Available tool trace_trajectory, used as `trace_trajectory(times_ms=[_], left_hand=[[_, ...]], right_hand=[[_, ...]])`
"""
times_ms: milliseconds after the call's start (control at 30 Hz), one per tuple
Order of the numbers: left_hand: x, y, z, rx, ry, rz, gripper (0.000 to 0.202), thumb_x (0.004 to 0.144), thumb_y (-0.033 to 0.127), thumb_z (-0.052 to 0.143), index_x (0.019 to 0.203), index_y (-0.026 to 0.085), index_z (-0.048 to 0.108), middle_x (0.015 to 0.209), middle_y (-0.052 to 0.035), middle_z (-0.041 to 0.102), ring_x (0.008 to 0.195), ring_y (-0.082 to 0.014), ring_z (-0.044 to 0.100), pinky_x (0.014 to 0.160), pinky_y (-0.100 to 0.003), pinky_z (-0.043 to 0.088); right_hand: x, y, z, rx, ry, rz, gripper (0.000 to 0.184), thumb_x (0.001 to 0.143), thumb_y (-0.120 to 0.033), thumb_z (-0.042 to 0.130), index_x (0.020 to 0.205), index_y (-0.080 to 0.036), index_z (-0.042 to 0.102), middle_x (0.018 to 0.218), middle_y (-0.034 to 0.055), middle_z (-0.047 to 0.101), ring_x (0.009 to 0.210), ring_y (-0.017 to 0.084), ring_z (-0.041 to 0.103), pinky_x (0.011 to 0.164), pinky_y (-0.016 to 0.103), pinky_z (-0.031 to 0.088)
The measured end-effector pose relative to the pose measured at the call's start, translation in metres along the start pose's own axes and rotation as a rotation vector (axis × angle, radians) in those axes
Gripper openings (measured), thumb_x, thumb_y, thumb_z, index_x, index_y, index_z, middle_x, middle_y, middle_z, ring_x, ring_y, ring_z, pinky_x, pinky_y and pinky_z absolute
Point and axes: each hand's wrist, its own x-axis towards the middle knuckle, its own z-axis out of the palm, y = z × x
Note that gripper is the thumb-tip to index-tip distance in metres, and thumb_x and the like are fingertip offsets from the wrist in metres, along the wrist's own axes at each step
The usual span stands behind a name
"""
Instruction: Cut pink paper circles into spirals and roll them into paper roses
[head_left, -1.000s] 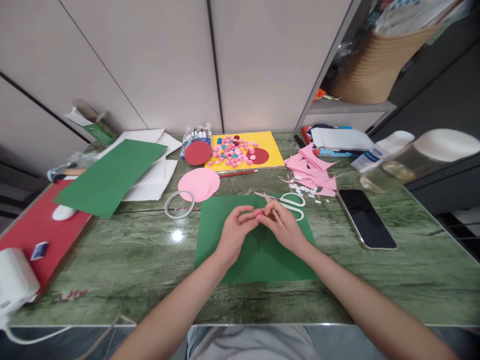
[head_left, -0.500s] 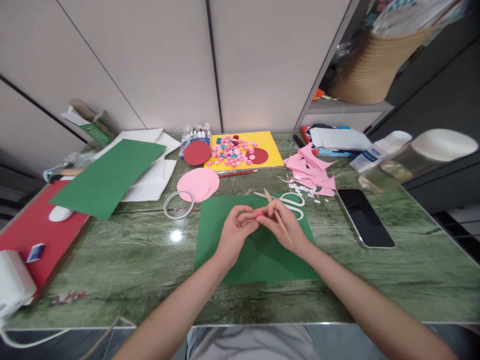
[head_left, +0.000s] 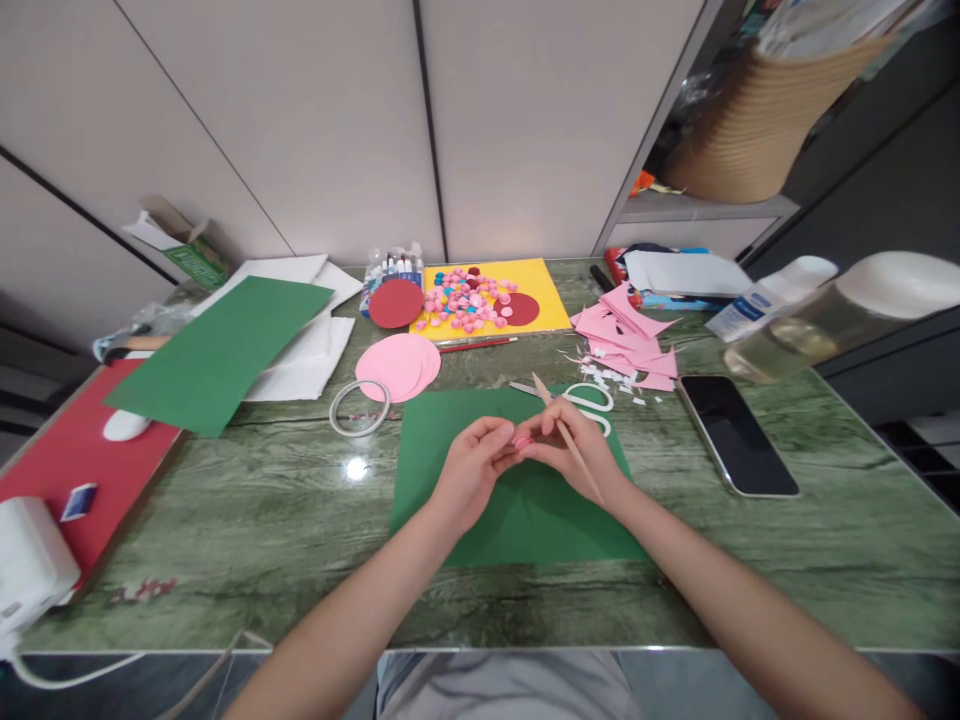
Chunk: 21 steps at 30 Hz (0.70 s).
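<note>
A small curled piece of pink paper [head_left: 523,441] is pinched between the fingertips of my left hand [head_left: 471,472]. My right hand [head_left: 581,455] meets it from the other side, its thumb and fingers close to the pink piece. A thin wooden stick with a pointed end [head_left: 579,458] lies across my right hand, held by its fingers. Both hands are above a green paper sheet [head_left: 510,535]. White-handled scissors [head_left: 598,395] rest behind the right hand, partly covered by it.
Many rolled paper bits [head_left: 465,302] lie on a yellow sheet [head_left: 540,280] at the back. Pink paper circles [head_left: 394,367] and a tape roll [head_left: 334,412] are to the left. Pink scraps [head_left: 619,340], a phone [head_left: 735,440] and a bottle [head_left: 802,335] stand or lie right.
My left thumb has moved up onto the pink piece, which shows more now. My right fingers have shifted slightly, and the stick has tilted a little. The view has moved slightly.
</note>
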Motion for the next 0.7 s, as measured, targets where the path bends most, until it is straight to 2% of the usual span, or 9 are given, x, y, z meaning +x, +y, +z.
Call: trace_trajectory(times_ms=[233,567,700], left_hand=[[0.0003,0.001,-0.0022,0.031,0.005,-0.029,0.015,0.067,0.02,0.071,0.073,0.013,0.059,0.067,0.0,0.066,0.067,-0.0078,0.06,0.07,-0.021,0.047],[-0.0001,0.0014,0.002,0.166,0.045,0.054,0.02,0.059,0.02,0.076,0.07,0.014,0.061,0.069,-0.0026,0.07,0.067,-0.0111,0.062,0.07,-0.025,0.046],[-0.0019,0.0022,0.0023,0.194,0.043,0.096,0.015,0.066,0.024,0.071,0.075,0.014,0.064,0.073,-0.0033,0.07,0.068,-0.0123,0.063,0.07,-0.026,0.047]], right_hand=[[0.0001,0.0005,-0.0015,-0.067,-0.011,-0.008,0.035,0.066,-0.029,0.072,0.07,-0.023,0.038,0.084,0.0018,0.069,0.076,0.017,0.065,0.068,0.031,0.052],[-0.0014,0.0008,-0.0044,-0.068,-0.031,-0.015,0.034,0.067,-0.03,0.071,0.07,-0.023,0.039,0.084,0.0026,0.068,0.075,0.019,0.064,0.066,0.033,0.05],[-0.001,0.0004,-0.0052,-0.101,-0.018,-0.035,0.032,0.069,-0.028,0.071,0.071,-0.023,0.039,0.086,0.0022,0.067,0.075,0.017,0.062,0.066,0.03,0.049]])
